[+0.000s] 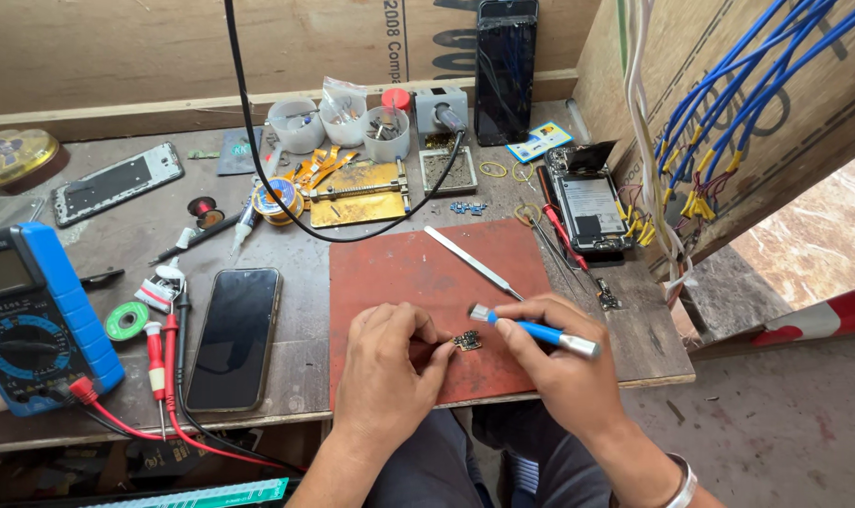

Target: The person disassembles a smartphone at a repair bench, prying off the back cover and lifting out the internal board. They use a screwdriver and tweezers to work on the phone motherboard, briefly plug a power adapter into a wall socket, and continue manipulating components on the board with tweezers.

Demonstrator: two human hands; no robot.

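From my remote seat I see both forearms bare and sleeveless, a silver metal bangle (683, 484) circling the right wrist, and dark grey trousers (427, 466) below.

The small dark circuit board (466, 341) is too tiny to read its parts; the blue-handled tool (533, 329) hides its tip at 9 o'clock behind the board; the blue multimeter (34, 315) is cut off by the left edge.

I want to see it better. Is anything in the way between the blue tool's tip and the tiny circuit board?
Nothing visible. The blue tool in the right hand points straight at the tiny circuit board, which the left hand fingers steady on the red mat.
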